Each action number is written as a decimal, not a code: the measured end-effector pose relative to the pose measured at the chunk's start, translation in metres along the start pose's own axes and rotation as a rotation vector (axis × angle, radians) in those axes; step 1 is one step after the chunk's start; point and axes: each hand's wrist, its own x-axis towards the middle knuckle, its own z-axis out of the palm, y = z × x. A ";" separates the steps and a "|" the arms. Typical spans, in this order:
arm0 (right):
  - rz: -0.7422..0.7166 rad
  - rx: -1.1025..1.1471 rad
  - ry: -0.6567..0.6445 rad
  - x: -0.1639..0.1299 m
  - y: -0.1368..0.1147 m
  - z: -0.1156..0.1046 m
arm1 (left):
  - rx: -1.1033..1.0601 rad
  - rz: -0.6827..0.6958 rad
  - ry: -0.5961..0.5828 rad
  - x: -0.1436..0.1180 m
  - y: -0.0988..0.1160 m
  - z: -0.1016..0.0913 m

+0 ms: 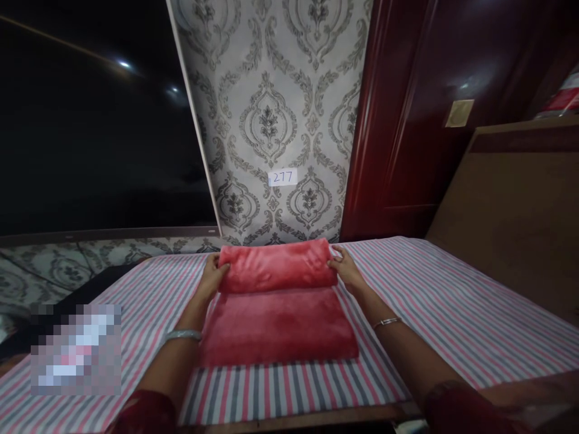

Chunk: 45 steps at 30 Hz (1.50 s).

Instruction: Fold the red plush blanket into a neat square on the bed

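Observation:
A plush red blanket lies on the striped cloth in front of me, its far part rolled or folded over into a thick bundle. My left hand grips the left end of that bundle, thumb on top and fingers behind the edge. At the opposite end, my right hand pinches the right edge the same way. The near part of the blanket spreads flat toward me in a folded rectangle. Some of my fingers are hidden behind the fabric.
A pink, grey and white striped cloth covers the table. Beyond stands a patterned wall with a paper label reading 277. A large dark television is at left, a brown box at right. A blurred patch covers something at lower left.

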 end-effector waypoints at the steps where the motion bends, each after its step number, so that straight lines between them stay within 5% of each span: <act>1: -0.016 0.020 -0.020 -0.007 -0.003 -0.003 | -0.013 0.013 -0.017 -0.006 0.002 -0.006; 6: -0.172 -0.042 -0.139 -0.059 -0.006 -0.029 | -0.023 0.093 -0.187 -0.050 0.002 -0.046; 13: -0.326 -0.549 -0.271 -0.125 0.018 -0.076 | 0.518 0.426 -0.430 -0.109 -0.037 -0.086; 21: -0.465 -0.890 -0.406 -0.152 0.012 -0.073 | 0.914 0.804 -0.388 -0.126 -0.038 -0.087; 30: -0.650 -1.012 -0.193 -0.154 0.002 -0.053 | 1.114 0.773 -0.408 -0.130 -0.025 -0.079; 35: -0.702 -1.034 -0.227 -0.160 0.006 -0.059 | 1.087 0.762 -0.423 -0.128 -0.032 -0.086; 42: -0.706 -1.134 -0.124 -0.165 0.016 -0.054 | 1.227 0.930 -0.218 -0.142 -0.028 -0.072; 45: -0.803 -1.160 -0.142 -0.165 0.009 -0.047 | 1.230 1.030 -0.290 -0.138 -0.029 -0.069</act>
